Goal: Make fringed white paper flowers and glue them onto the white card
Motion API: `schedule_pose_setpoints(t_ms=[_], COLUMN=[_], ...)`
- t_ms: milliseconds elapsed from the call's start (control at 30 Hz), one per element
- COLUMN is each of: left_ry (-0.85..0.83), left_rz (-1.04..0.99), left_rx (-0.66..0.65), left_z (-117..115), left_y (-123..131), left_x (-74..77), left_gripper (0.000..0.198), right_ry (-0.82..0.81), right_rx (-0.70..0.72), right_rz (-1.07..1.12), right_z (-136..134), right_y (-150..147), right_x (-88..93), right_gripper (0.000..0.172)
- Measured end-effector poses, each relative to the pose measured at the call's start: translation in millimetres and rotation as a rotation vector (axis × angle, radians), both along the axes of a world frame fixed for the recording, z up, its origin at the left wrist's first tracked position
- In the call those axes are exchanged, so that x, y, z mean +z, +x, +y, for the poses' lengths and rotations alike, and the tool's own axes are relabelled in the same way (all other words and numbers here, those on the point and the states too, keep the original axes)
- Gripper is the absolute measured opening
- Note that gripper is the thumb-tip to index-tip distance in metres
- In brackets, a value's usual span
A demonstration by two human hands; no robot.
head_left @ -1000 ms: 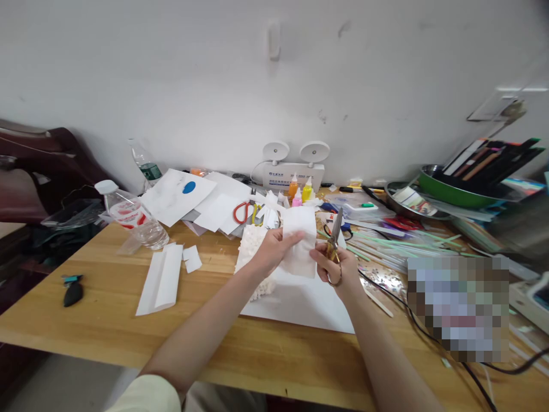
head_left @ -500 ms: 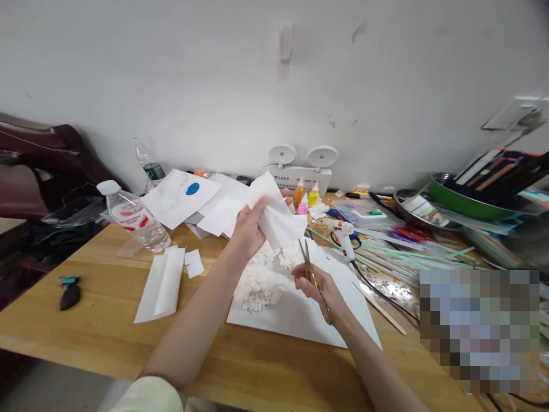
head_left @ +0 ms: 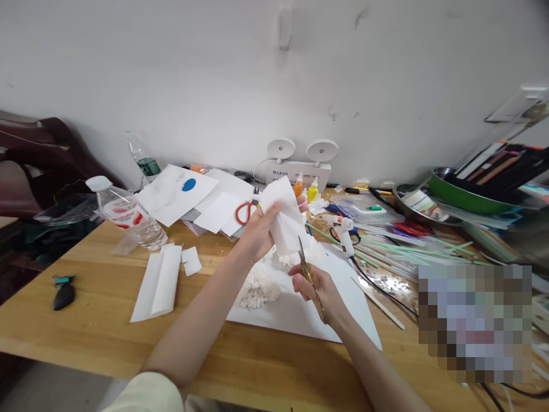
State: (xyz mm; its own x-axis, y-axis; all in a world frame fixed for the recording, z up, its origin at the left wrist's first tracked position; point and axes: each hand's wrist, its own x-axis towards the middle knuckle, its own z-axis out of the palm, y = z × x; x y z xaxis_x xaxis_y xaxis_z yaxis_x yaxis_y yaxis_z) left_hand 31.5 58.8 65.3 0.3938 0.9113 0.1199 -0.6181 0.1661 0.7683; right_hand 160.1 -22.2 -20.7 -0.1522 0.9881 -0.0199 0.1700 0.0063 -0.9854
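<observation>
**Item 1: folded white paper (head_left: 283,220).** Held above the worktop (head_left: 98,320), near the middle of the view. Plain white, thin, folded into a long narrow piece with soft creases. It is tilted, its upper end toward 11 o'clock and its lower edge toward 5 o'clock. No print or marking is seen on it.

**Item 2: left hand (head_left: 257,233).** Closed around the paper's left side. The thumb is laid across the front and the fingers are wrapped behind.

**Item 3: right hand (head_left: 315,288).** Placed at 5 o'clock from the paper, low over the worktop, and curled through the handles of the scissors (head_left: 307,273).

**Item 4: scissors.** Brass-coloured, with slim blades pointed up toward 11 o'clock. The tips are just at the paper's lower edge; whether it is touched cannot be told.

**Surroundings, listed from the hands:**
- 6 o'clock: a large white sheet (head_left: 295,315), laid flat.
- On that sheet's left part: a heap of small white paper bits (head_left: 259,290).
- 9 o'clock: a folded white strip (head_left: 158,281).
- 10 o'clock: a clear water bottle (head_left: 128,214), lying on its side.
- 12 o'clock: red-handled scissors (head_left: 243,212), with orange and yellow small bottles (head_left: 298,186) near them.
- 2 o'clock: a white glue gun (head_left: 345,234).
- 3 o'clock: pale green straws (head_left: 398,247), spread out.
</observation>
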Motion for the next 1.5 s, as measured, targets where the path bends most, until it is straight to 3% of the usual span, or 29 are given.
schedule_pose_setpoints(t_ms=[1500], left_ry=[-0.081], left_rz=[-0.01], left_rx=[-0.023], left_z=[0.9], left_y=[4.5], left_x=[-5.1], left_gripper=[0.031], right_ry=[0.001], right_rx=[-0.032], right_rz=[-0.005], right_z=[-0.8], right_y=[1.6], right_x=[5.8], right_gripper=[0.038])
